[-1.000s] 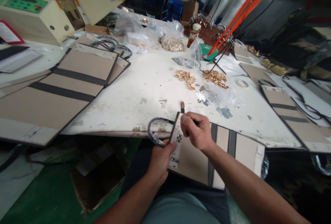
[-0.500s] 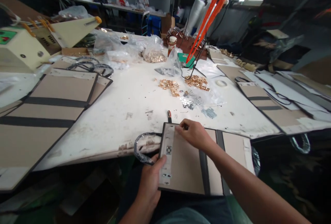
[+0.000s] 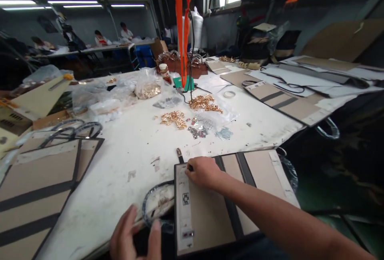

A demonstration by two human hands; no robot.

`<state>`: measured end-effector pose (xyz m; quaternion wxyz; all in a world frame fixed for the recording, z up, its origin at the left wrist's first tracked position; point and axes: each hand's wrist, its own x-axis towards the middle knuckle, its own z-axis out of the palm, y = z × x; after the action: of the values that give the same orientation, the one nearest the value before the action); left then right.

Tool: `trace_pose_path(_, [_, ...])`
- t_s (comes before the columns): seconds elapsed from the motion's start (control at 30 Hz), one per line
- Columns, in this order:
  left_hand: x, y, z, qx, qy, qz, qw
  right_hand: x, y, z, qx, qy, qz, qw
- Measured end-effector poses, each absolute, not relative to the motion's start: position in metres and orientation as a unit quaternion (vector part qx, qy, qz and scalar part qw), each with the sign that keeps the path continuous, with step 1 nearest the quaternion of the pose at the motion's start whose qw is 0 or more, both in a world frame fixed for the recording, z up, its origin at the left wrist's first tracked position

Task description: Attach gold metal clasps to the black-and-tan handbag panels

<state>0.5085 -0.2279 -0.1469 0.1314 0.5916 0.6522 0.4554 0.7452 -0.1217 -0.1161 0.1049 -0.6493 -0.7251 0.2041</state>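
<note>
A beige bag panel (image 3: 207, 214) with dark edging and dark cross strips lies partly over the table's near edge. Along its left side runs a pale strip (image 3: 181, 184) carrying a small square metal fitting (image 3: 185, 199). My right hand (image 3: 202, 172) is closed at the top of that strip, and its fingertips hide whatever is pinched there. Just beyond stands a short dark tab with a metal end (image 3: 179, 154). Off the panel's left side, my left hand (image 3: 136, 234) is open, thumb and fingers apart, near the plastic-wrapped handle (image 3: 147, 200).
Gold-coloured metal pieces (image 3: 174, 119) and a second gold heap (image 3: 205, 103) lie mid-table, beside small silver plates (image 3: 198, 127). More bag panels (image 3: 39, 172) are stacked left, others (image 3: 282, 100) right. An orange strap (image 3: 181, 32) hangs down. People work at a far table (image 3: 90, 50).
My left hand has let go of the panel's left edge and moved left, opening. My right hand stays at the strip's top. The camera view has turned to the right.
</note>
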Motion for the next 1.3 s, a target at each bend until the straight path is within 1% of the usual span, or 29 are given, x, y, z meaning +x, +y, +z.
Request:
trace_pose_path(0.03, [0.512, -0.217, -0.142, 0.668, 0.611, 0.413, 0.101, 0.744, -0.121, -0.117, -0.651, -0.725, 0.200, 0.107])
trace_pose_path(0.13, [0.531, -0.184, -0.140, 0.814, 0.498, 0.288, 0.084, 0.743, -0.126, -0.117, -0.656, -0.722, 0.189, 0.117])
trace_pose_path(0.23, [0.541, -0.165, -0.152, 0.846, 0.489, 0.202, 0.058, 0.745, -0.137, -0.116, -0.650, -0.724, 0.186, 0.134])
trace_pose_path(0.3, [0.541, -0.162, -0.157, 0.849, 0.499, 0.171, 0.042, 0.747, -0.147, -0.115, -0.640, -0.731, 0.184, 0.146])
trace_pose_path(0.43, [0.537, -0.163, -0.156, 0.853, 0.499, 0.152, 0.030, 0.746, -0.165, -0.115, -0.641, -0.732, 0.180, 0.143])
trace_pose_path(0.57, [0.535, -0.158, -0.154, 0.853, 0.498, 0.151, 0.040, 0.737, -0.170, -0.115, -0.651, -0.724, 0.184, 0.136])
trace_pose_path(0.87, [0.530, -0.141, -0.174, 0.847, 0.501, 0.176, 0.024, 0.730, -0.163, -0.127, -0.643, -0.735, 0.161, 0.140])
trace_pose_path(1.07, [0.528, -0.136, -0.180, 0.858, 0.483, 0.177, -0.003, 0.731, -0.160, -0.132, -0.616, -0.766, 0.149, 0.109])
trace_pose_path(1.3, [0.527, -0.135, -0.175, 0.867, 0.479, 0.140, 0.003, 0.729, -0.154, -0.116, -0.590, -0.791, 0.149, 0.059])
